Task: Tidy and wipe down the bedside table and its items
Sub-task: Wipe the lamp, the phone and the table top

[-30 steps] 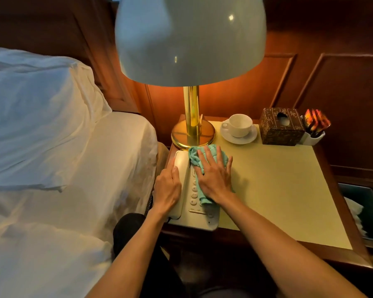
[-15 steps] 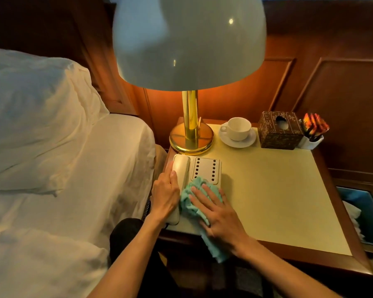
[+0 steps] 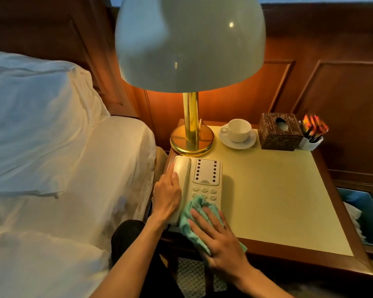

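A cream telephone (image 3: 205,175) sits at the near left corner of the bedside table (image 3: 274,196), its handset in the cradle. My left hand (image 3: 167,195) rests on the handset's left side and holds it down. My right hand (image 3: 219,237) lies flat on a teal cloth (image 3: 192,216), pressing it onto the phone's near end and the table's front edge. The lower keys are hidden under the cloth.
A brass lamp (image 3: 192,138) with a big pale shade stands behind the phone. A white cup on a saucer (image 3: 238,132), a brown tissue box (image 3: 279,131) and a small holder of sachets (image 3: 313,134) line the back. The bed (image 3: 63,179) lies at the left, a bin (image 3: 368,214) at the right.
My right hand has dragged the cloth from the phone's far end down over the keypad to its near end. The upper button panel is now uncovered. My left hand stays on the handset.
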Tool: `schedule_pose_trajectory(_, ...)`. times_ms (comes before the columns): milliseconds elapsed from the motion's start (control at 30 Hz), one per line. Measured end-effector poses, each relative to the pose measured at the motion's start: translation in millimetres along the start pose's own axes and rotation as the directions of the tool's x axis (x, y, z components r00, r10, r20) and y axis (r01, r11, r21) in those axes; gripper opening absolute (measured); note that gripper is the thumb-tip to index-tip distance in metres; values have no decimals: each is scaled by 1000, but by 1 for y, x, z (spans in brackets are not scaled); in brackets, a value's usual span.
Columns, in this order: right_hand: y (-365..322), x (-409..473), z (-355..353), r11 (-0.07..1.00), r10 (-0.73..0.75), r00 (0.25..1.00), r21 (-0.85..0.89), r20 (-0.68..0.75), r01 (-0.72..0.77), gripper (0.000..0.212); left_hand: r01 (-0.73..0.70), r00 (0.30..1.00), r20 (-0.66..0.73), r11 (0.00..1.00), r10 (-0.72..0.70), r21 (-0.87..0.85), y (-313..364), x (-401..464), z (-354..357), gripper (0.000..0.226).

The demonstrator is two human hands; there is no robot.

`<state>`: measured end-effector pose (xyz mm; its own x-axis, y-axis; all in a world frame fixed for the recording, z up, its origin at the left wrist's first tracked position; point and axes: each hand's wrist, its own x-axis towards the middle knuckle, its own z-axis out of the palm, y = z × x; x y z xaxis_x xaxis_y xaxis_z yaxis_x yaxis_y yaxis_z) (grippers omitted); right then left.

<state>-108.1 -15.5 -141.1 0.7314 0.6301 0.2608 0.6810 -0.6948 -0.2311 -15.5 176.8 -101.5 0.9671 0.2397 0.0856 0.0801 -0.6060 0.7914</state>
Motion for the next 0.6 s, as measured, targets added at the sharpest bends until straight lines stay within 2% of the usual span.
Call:
schedule_pose_trajectory(67, 21, 3, -5, 995, -102, 995, 1, 15, 102, 55, 1, 1000, 2, 1000, -1, -7, -2, 0, -1, 40)
schedule_pose_trajectory(100, 32, 17, -10, 995, -95, 995, 9, 27, 95, 56, 4, 1000, 8, 1000, -4, -12, -2, 0, -1, 41)
schedule_pose_trajectory(167, 53, 57, -18, 998, 52, 998, 45, 32, -53, 60, 13, 999, 36, 1000, -12, -24, -2, 0, -2, 41)
schedule_pose_trajectory(267, 76, 120, -25, 935, 349, 936, 55, 38, -351, 58, 18, 999, 46, 1000, -17, -11, 0, 0, -4, 38)
schedule_pose_trajectory(367, 72, 148, -24, 876, 483, 875, -2, 21, -483, 57, 15, 999, 39, 1000, -16, 25, 2, 0, -4, 41)
schedule_pose_trajectory(467, 38, 117, -13, 915, 404, 914, 2, -33, -404, 58, 21, 1000, 13, 999, -22, 35, 1, 0, -2, 43)
schedule_pose_trajectory(600, 7, 18, 0, 999, 49, 998, 19, -26, -48, 58, 3, 1000, 18, 1000, -3, -10, -3, 1, 0, 41)
